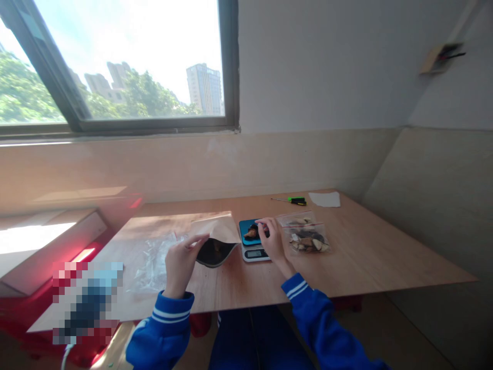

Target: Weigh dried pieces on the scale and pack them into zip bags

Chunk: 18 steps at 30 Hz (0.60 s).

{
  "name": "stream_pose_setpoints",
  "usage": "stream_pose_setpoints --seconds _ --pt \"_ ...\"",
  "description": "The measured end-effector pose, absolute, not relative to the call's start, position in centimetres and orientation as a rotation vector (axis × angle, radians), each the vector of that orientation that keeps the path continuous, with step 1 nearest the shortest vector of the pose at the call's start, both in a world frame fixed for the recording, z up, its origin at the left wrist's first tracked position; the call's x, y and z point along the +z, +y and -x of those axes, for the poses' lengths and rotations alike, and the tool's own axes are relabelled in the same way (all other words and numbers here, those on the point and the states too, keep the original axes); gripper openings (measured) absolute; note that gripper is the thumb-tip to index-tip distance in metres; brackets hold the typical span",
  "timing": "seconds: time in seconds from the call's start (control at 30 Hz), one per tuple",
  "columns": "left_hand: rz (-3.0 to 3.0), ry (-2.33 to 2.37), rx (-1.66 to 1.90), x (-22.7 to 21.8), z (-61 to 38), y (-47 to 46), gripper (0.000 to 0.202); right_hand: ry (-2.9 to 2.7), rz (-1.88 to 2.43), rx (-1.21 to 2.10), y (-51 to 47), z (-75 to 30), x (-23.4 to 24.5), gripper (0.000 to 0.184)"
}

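Observation:
My left hand [180, 264] pinches the rim of a brown paper pouch [215, 227], whose dark mouth gapes toward me. Some brownish pieces show dimly inside it. Beside the pouch stands a small digital kitchen scale [246, 245] with a blue top and a grey display. Dark and orange-brown dried pieces [251, 233] lie on its plate. My right hand [272, 241] is over the plate, fingers curled closed at these dried pieces; what lies between the fingertips is partly hidden.
Right of the scale lie clear zip bags [309, 241] of dried slices. Crumpled clear plastic bags [154, 262] lie at the left. Toward the wall are a green-and-black screwdriver [296, 200] and a white paper piece [325, 199]. A pixelated object [90, 298] is at the table's left edge.

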<state>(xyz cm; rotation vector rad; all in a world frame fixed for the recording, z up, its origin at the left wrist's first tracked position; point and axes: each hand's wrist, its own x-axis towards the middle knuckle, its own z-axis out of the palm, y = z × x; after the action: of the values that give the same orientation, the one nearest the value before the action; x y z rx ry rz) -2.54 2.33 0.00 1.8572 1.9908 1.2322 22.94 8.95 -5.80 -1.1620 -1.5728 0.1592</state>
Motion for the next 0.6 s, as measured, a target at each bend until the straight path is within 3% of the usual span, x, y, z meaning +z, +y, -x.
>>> stream_pose_setpoints --seconds 0.17,0.3,0.43,0.6 --pt "-1.859 1.988 1.216 -0.4 1.6 2.5 0.022 -2.03 0.652 0.303 3.5 -18.6 -3.4 0.024" --pt "-1.866 2.017 1.179 -0.6 0.8 2.2 0.024 -2.302 0.881 0.257 3.6 -14.6 -4.7 0.034" --pt "-1.873 2.015 1.173 -0.9 0.6 1.8 0.022 -2.2 1.176 0.272 6.1 -11.1 -6.8 0.04" --pt "-1.831 1.962 1.176 -1.2 0.6 1.4 0.021 -2.143 1.07 0.357 8.5 -9.1 -6.9 0.046"
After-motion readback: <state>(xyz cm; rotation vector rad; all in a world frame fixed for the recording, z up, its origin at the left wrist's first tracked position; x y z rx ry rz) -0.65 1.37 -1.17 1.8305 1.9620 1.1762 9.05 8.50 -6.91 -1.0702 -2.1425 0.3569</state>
